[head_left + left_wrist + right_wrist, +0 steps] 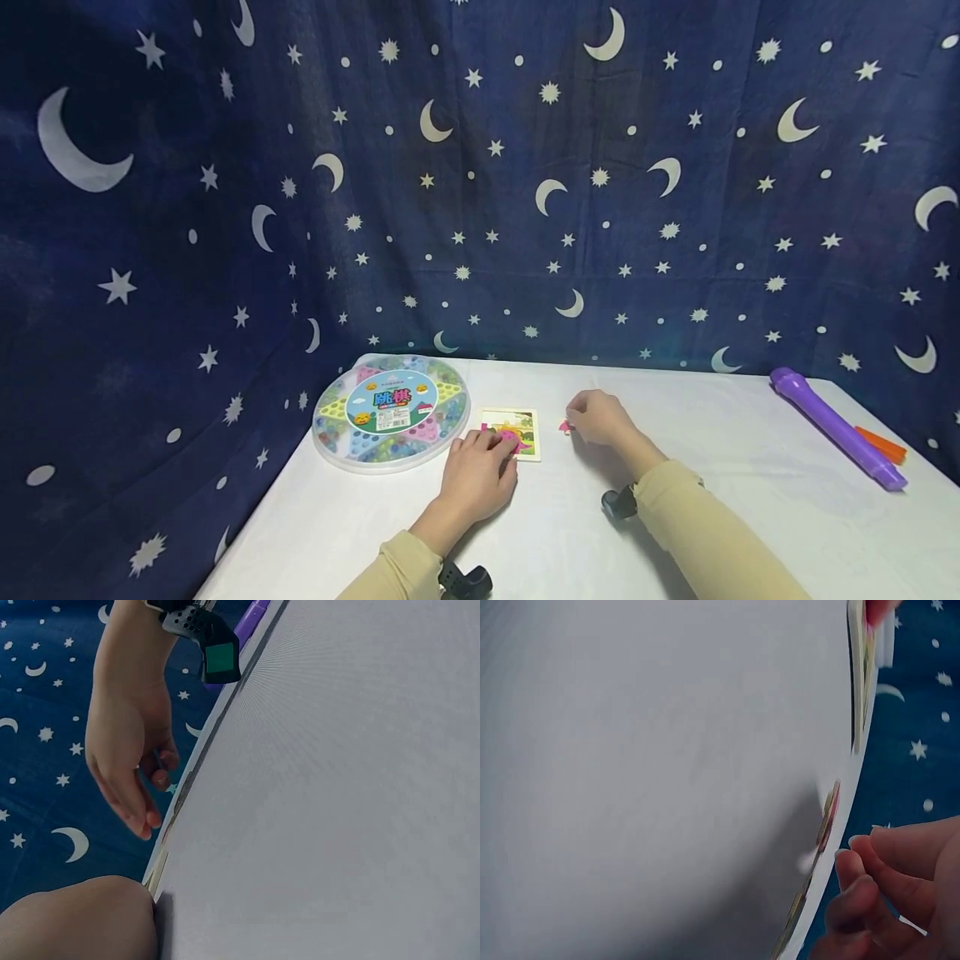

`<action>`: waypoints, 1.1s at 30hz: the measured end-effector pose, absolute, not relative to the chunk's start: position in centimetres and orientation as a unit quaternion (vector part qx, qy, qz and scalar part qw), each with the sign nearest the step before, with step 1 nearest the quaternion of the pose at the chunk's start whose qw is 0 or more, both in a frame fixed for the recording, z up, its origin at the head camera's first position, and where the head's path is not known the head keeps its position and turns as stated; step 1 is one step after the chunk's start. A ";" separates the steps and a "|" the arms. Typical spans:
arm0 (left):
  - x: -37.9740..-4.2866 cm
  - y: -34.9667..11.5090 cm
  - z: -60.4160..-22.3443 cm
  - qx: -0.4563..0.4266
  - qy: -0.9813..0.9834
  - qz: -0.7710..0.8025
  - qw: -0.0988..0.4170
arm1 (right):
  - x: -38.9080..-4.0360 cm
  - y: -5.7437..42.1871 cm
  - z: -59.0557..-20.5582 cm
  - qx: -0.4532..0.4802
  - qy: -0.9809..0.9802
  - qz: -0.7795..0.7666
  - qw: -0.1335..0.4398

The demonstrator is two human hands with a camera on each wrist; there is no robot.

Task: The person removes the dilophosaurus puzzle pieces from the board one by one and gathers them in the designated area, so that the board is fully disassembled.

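Note:
My left hand (480,475) rests with its fingertips on a small pale-framed picture puzzle board (537,437), touching a bright pink piece (511,435) on it. To the right of the board, my right hand (603,419) is over a small pink puzzle piece (565,427) on the table. Seen from the right wrist, flat thin pieces (829,817) lie on the white surface beside the bent right fingertips (853,859), with a gap between. The right hand hides part of that spot in the head view. The left wrist view shows only a rounded part of the left hand (82,922).
A round Chinese checkers set (438,454) with a clear lid lies left of the board. At the far right are a long purple plastic stick-like thing (840,429) and an orange thing (881,444). A dark blue curtain (510,250) with moons and stars borders the white table (570,533).

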State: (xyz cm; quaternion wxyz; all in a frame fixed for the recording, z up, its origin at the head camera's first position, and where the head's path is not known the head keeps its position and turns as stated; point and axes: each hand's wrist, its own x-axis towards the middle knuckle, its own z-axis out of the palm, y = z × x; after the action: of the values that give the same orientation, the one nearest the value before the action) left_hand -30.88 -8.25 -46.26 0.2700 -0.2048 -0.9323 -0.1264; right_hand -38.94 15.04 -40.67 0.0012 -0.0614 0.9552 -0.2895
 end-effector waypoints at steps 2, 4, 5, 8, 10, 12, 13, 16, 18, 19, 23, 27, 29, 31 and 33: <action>-30.8 -8.3 -46.3 -0.205 -0.933 -0.127 0.269 | -38.9 14.3 -40.7 -0.065 0.957 -0.284 0.004; -30.9 -8.4 -46.4 -0.205 -0.932 -0.127 0.270 | -38.9 13.6 -40.6 -0.069 0.957 -0.281 0.003; -30.9 -8.4 -46.4 -0.205 -0.932 -0.126 0.271 | -38.9 13.3 -40.6 -0.071 0.958 -0.277 0.000; -30.9 -8.5 -46.4 -0.204 -0.932 -0.125 0.272 | -38.8 12.3 -40.5 -0.080 0.961 -0.264 -0.010; -30.9 -8.5 -46.4 -0.205 -0.933 -0.123 0.270 | -38.8 11.7 -40.6 -0.085 0.963 -0.255 -0.016; -30.9 -8.5 -46.3 -0.205 -0.934 -0.123 0.266 | -38.8 11.2 -40.7 -0.088 0.965 -0.246 -0.019; -30.9 -8.5 -46.3 -0.205 -0.935 -0.122 0.264 | -38.8 11.0 -40.7 -0.089 0.966 -0.243 -0.020; -31.0 -8.5 -46.2 -0.204 -0.935 -0.119 0.263 | -38.8 10.3 -40.7 -0.097 0.967 -0.235 -0.026; -31.0 -8.5 -46.2 -0.203 -0.936 -0.116 0.263 | -38.9 9.8 -40.6 -0.102 0.968 -0.228 -0.029; -31.0 -8.5 -46.1 -0.202 -0.937 -0.113 0.261 | -38.9 9.5 -40.5 -0.104 0.968 -0.225 -0.030; -30.9 -8.3 -46.1 -0.199 -0.945 -0.090 0.245 | -38.9 8.6 -40.3 -0.106 0.971 -0.213 -0.027; -30.8 -8.1 -46.0 -0.197 -0.949 -0.064 0.239 | -39.1 7.9 -40.4 -0.102 0.974 -0.200 -0.025; -30.8 -8.0 -46.0 -0.195 -0.951 -0.056 0.233 | -39.4 7.7 -40.6 -0.096 0.977 -0.191 -0.025; -30.8 -7.9 -45.9 -0.195 -0.955 -0.049 0.218 | -39.7 7.5 -40.6 -0.089 0.978 -0.187 -0.024; -31.0 -7.9 -46.0 -0.196 -0.957 -0.041 0.208 | -39.9 7.3 -40.5 -0.083 0.980 -0.180 -0.021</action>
State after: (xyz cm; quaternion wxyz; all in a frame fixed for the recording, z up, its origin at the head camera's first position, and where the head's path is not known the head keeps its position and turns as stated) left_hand -30.98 -7.86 -46.01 0.2078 -0.1960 -0.9575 -0.0406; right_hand -39.86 7.32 -40.54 -0.0213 -0.0827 0.9800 -0.1798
